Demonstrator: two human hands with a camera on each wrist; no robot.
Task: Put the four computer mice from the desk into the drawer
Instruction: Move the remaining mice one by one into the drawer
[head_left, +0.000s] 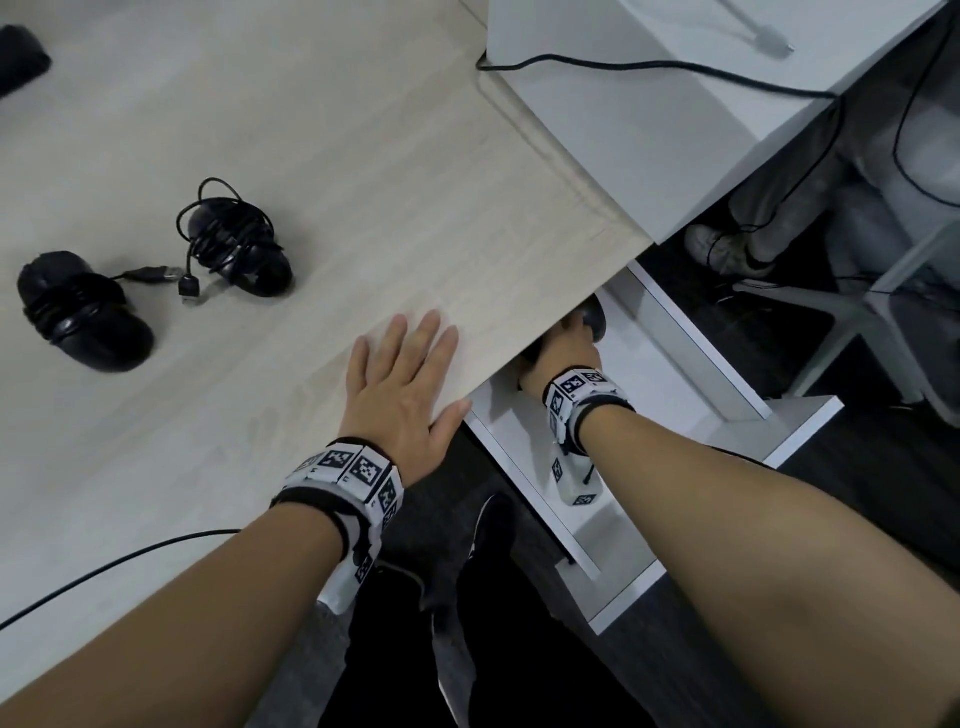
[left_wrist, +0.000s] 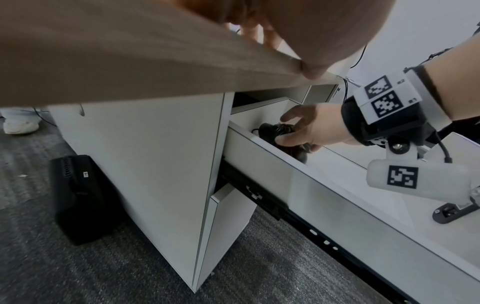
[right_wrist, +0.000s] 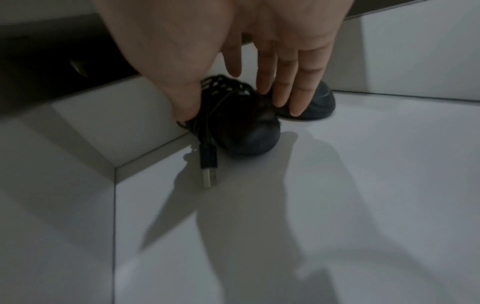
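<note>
Far at 10 o'clock, at the edge of the head view: dark thing, cut off, impossible to say if a mouse. At 9 o'clock on the desk: left mouse, black, cord wound around the body. Just beside it, toward 10 o'clock: middle mouse, wrapped looser, some loops standing off, the two plugs lying between both mice.

Near the centre, at the desk edge: left hand, flat on the wood, fingers straight and a little spread, holding nothing.

At 4 o'clock, below the desk: drawer, pulled out. Inside, reaching deep toward 12 o'clock under the desk: right hand, pinching the held mouse between thumb on one side and fingers on the other, index lifted in the left wrist view. Mouse low at the drawer floor beside the left wall, its plug hanging down to the floor. Just behind it, touching or almost: rear mouse, resting on the floor.

Judging so: two mice in the drawer, two more to bring.

About handling, probably: light, hard plastic shell, smooth and a little slippery; cord soft, easy to unwind and to catch on the drawer edge. Better to grasp across the body over the wound cord, pressing the loops, not lifting by the plug.
</note>
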